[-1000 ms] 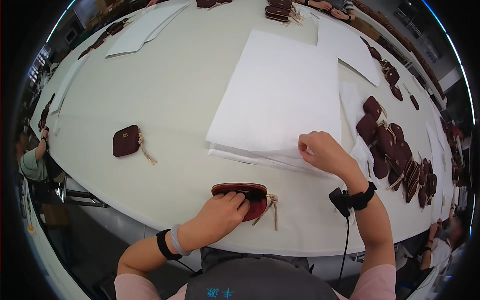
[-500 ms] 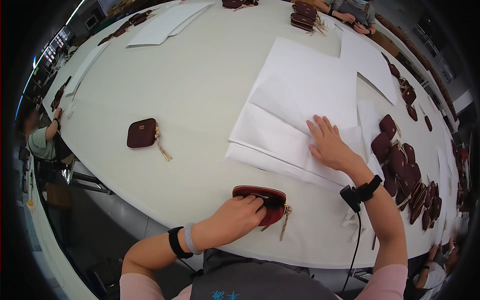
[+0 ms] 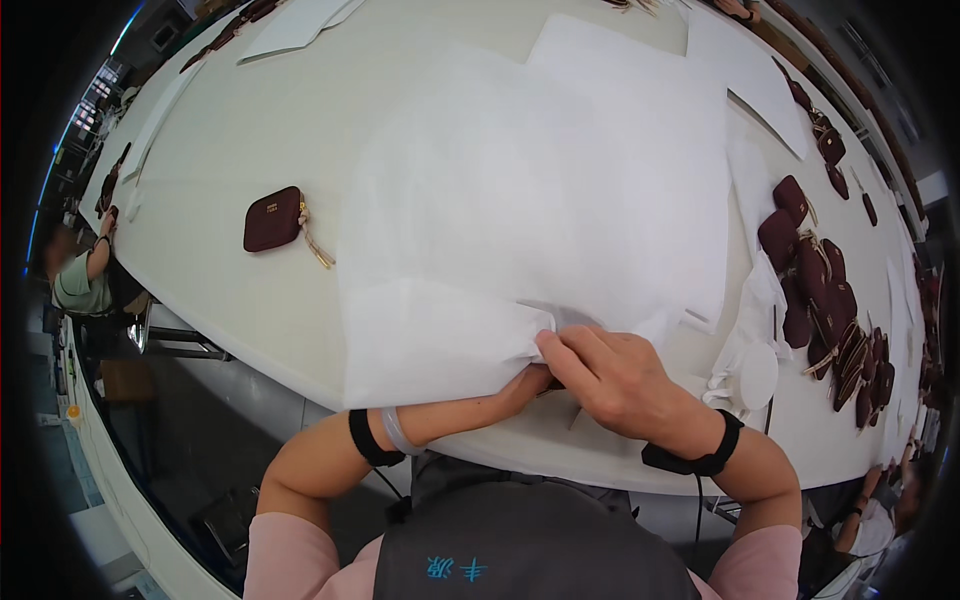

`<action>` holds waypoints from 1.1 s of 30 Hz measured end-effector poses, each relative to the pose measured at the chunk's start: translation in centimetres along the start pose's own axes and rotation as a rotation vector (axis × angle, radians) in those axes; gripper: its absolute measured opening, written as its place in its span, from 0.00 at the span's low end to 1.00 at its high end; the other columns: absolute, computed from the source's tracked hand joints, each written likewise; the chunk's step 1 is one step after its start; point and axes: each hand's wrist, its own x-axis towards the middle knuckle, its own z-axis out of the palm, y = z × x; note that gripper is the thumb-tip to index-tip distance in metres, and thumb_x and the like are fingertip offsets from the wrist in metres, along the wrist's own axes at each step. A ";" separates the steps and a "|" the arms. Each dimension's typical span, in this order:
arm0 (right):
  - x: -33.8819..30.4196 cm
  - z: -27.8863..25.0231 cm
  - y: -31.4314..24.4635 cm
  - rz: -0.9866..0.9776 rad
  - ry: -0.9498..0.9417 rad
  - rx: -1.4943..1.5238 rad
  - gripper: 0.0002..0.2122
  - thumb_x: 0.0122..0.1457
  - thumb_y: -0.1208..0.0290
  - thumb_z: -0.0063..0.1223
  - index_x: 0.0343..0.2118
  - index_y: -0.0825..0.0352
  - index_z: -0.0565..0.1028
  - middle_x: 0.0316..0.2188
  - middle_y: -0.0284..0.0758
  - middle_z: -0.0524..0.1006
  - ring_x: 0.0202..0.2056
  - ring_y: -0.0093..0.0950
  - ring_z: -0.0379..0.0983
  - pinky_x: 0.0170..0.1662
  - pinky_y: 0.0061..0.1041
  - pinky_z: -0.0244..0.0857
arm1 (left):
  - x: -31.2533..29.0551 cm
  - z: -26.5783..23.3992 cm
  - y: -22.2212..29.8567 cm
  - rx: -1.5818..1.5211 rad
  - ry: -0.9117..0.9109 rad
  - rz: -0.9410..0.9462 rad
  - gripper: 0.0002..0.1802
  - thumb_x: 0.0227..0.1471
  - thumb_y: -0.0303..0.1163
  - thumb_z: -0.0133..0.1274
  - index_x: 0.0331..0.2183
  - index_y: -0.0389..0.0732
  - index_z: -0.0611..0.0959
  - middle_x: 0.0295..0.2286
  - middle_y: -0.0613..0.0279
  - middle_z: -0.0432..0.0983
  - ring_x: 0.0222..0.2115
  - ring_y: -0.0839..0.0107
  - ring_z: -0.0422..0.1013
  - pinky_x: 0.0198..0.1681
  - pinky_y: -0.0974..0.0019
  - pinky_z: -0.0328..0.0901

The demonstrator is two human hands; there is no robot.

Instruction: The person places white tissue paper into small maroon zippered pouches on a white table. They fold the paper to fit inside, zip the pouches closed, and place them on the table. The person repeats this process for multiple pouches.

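Observation:
Pinched in my right hand (image 3: 615,385) is the near edge of a large, thin white paper sheet (image 3: 430,340), which spreads leftward over the table and creases at my fingers. My left hand (image 3: 520,392) reaches in from the left, close against my right hand. Its fingers are hidden under the paper and behind the right hand, so their grip does not show. The paper and hands also hide the spot where the opened dark red zip pouch was. A closed dark red zip pouch (image 3: 273,219) with a beige cord pull lies farther left.
More white sheets (image 3: 620,60) lie beyond my hands on the pale table (image 3: 240,120). At right is a heap of dark red pouches (image 3: 815,290), beside crumpled white paper (image 3: 750,340). A co-worker (image 3: 85,270) sits at the far left edge; other people are partly visible at right.
My right hand has come toward me from the paper stack, bringing a sheet to my left hand. The sheet now covers the opened pouch. The view has shifted slightly.

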 end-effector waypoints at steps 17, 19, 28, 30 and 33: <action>1.3 0.9 0.7 0.110 -0.398 0.503 0.13 0.61 0.69 0.58 0.44 0.73 0.75 0.43 0.45 0.77 0.49 0.43 0.72 0.51 0.36 0.70 | -3.7 -1.1 -2.3 0.377 0.352 0.217 0.07 0.48 0.25 0.60 0.34 0.38 0.83 0.46 0.50 0.76 0.46 0.54 0.75 0.46 0.56 0.72; 1.6 0.3 0.7 0.074 -0.571 0.592 0.18 0.62 0.64 0.59 0.47 0.73 0.75 0.44 0.46 0.77 0.51 0.44 0.71 0.54 0.37 0.68 | -3.9 -1.8 -2.0 0.286 0.374 0.191 0.06 0.47 0.24 0.60 0.32 0.38 0.82 0.51 0.48 0.73 0.48 0.53 0.74 0.46 0.57 0.73; 2.0 1.6 2.2 0.330 -1.047 0.977 0.19 0.57 0.59 0.66 0.42 0.72 0.80 0.36 0.40 0.80 0.39 0.35 0.75 0.43 0.31 0.67 | -5.6 -0.3 -1.4 0.103 0.322 0.121 0.12 0.42 0.27 0.67 0.30 0.40 0.81 0.48 0.51 0.71 0.41 0.57 0.72 0.38 0.62 0.70; 0.6 1.2 3.1 0.386 -1.012 1.061 0.19 0.56 0.60 0.67 0.43 0.71 0.80 0.38 0.39 0.81 0.41 0.33 0.75 0.45 0.29 0.67 | -5.9 0.5 -1.3 0.093 0.401 0.151 0.12 0.42 0.27 0.69 0.31 0.40 0.82 0.44 0.54 0.70 0.38 0.60 0.71 0.36 0.64 0.69; -1.4 1.5 2.5 0.520 -0.853 1.349 0.22 0.57 0.61 0.67 0.49 0.70 0.78 0.43 0.40 0.81 0.45 0.32 0.76 0.49 0.29 0.66 | -7.2 2.1 -0.2 -0.010 0.479 0.037 0.12 0.43 0.25 0.69 0.32 0.39 0.83 0.39 0.58 0.67 0.35 0.65 0.69 0.33 0.67 0.67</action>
